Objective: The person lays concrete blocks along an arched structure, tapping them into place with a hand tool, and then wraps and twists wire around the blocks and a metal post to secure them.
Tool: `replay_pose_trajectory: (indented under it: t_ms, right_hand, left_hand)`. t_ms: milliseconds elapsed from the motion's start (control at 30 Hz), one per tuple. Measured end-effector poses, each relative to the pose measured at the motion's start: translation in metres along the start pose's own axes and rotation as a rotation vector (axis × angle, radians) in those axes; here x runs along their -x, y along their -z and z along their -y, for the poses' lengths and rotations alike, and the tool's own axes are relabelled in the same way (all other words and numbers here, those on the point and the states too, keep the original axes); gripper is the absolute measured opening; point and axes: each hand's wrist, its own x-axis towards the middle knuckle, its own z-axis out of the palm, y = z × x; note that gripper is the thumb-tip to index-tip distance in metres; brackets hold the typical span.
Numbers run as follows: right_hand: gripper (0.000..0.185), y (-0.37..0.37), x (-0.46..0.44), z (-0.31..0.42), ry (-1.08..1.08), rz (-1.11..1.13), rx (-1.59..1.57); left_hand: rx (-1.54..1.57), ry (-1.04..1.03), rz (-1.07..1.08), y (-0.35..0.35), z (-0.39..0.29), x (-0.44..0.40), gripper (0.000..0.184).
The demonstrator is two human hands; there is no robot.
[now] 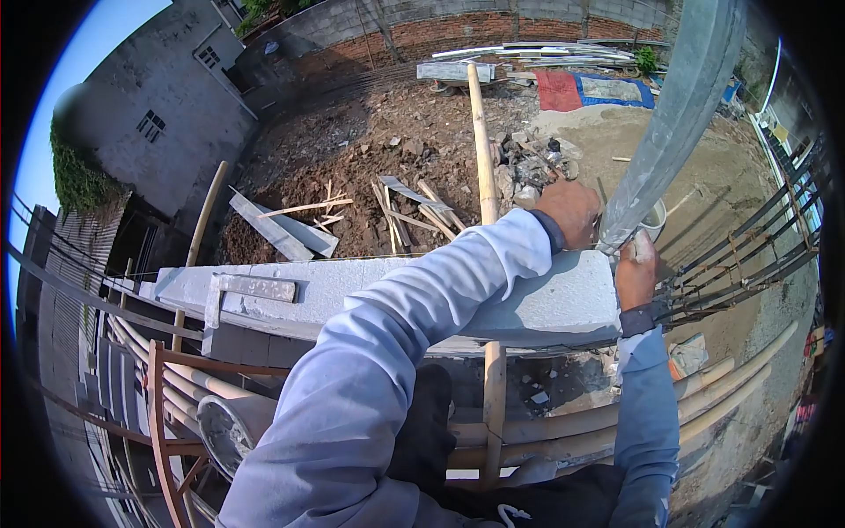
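My left hand point(570, 214) reaches across the far end of a pale block wall point(563, 295). It is closed beside the foot of a tall grey metal post point(678, 114), with its fingertips hidden. Close to the same foot, on the right, my right hand point(636, 271) has its fingers drawn together. What either hand grips, if anything, is too small or hidden to name. Just past my right fingertips shows a round whitish rim point(653, 216), perhaps a container. An L-shaped metal tool point(255, 288) lies on the wall's top toward the left.
Bamboo poles point(482, 141) stand by the wall, and more lie below it. A rebar cage point(739, 251) juts out at right. Lower left are a bucket point(231, 431) and a reddish frame point(157, 396). Beyond lie loose planks point(282, 227) and rubble point(532, 167).
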Motion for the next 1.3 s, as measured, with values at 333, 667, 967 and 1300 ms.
replay_pose_trajectory:
  t_ms: [333, 667, 967, 1300]
  right_hand:
    - [0.031, -0.001, -0.001, -0.012, -0.034, 0.008, 0.037]
    - [0.034, -0.004, 0.002, -0.009, -0.155, 0.009, -0.142]
    - [0.026, 0.006, 0.0, 0.001, -0.116, 0.081, -0.047]
    - [0.013, 0.011, 0.004, 0.025, 0.01, 0.042, 0.051]
  left_hand:
    - [0.355, 0.319, -0.002, -0.017, 0.012, -0.02, 0.017]
    - [0.048, -0.267, -0.179, -0.009, 0.034, 0.012, 0.024]
    - [0.036, -0.401, -0.22, -0.016, 0.041, 0.015, 0.018]
    - [0.365, -0.153, -0.031, -0.023, 0.045, 0.007, 0.019]
